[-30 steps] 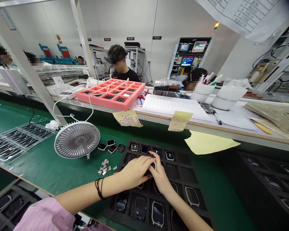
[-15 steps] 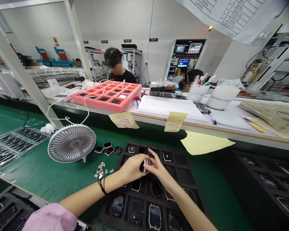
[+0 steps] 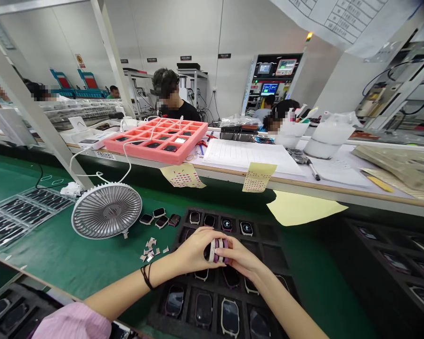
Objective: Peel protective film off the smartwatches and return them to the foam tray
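Both hands meet over a black foam tray (image 3: 212,294) and grip a short row of watch cases (image 3: 218,251), white and purple, standing face to face. My left hand (image 3: 197,247) wraps the row from the left, fingers over the top. On the other side my right hand (image 3: 242,256) closes on the purple end with thumb and fingers. Part of the row is hidden by the fingers. Below and around them, watches sit in the tray's pockets, among them a white-framed watch (image 3: 230,318). A lit watch (image 3: 246,229) lies at the back, its dial showing.
A round fan (image 3: 108,210) stands left, beside several loose watches (image 3: 161,221) and small pale pieces (image 3: 150,252). Another black tray (image 3: 392,263) is at the right. Behind runs a shelf with a pink foam tray (image 3: 155,139) and papers (image 3: 250,155). A co-worker (image 3: 176,96) sits beyond.
My right hand has drawn back from the back row and now grips the row of cases, which shows more fully between both hands. A dial now shows on a back-row watch.
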The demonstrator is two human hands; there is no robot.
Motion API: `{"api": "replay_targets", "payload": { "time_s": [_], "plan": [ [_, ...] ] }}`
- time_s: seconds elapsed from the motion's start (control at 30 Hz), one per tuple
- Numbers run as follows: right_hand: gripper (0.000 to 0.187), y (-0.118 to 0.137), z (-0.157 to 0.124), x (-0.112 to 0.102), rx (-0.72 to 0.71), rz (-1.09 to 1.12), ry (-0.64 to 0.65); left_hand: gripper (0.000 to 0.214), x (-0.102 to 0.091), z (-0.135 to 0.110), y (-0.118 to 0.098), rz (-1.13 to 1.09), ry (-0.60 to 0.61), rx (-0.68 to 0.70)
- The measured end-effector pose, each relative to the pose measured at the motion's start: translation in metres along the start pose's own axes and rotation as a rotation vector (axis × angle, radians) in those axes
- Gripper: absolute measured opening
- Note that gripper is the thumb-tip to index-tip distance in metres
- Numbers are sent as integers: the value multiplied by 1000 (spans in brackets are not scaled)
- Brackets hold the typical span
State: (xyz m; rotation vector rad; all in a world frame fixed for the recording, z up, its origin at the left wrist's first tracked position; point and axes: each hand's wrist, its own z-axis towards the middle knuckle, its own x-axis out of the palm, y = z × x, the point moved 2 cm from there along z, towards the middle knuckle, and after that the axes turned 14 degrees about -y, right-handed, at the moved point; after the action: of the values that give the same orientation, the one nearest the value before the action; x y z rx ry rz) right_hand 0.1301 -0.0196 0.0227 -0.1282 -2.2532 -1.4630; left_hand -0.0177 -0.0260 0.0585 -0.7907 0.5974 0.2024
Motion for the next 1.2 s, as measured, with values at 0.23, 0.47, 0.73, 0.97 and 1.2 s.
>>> {"api": "replay_targets", "payload": {
  "time_s": [0.23, 0.47, 0.73, 0.97, 1.2],
  "plan": [
    [41, -3, -2, 10, 11, 26, -46, 49, -5, 2, -1, -36, 100, 16],
    [43, 1, 2, 4, -46, 75, -124, 50, -16, -2, 6, -62, -73, -97],
    [46, 0, 11, -7, -40, 117, -186, 58, 1, -16, 31, -639, -177, -1068],
    [50, -2, 16, -10, -69, 76, -243, 38, 22, -26, 36, -1064, -166, -1250],
    [50, -4, 17, -11, -82, 72, -236, 42, 23, -25, 36, -1083, -182, -1180]
  ]
}}
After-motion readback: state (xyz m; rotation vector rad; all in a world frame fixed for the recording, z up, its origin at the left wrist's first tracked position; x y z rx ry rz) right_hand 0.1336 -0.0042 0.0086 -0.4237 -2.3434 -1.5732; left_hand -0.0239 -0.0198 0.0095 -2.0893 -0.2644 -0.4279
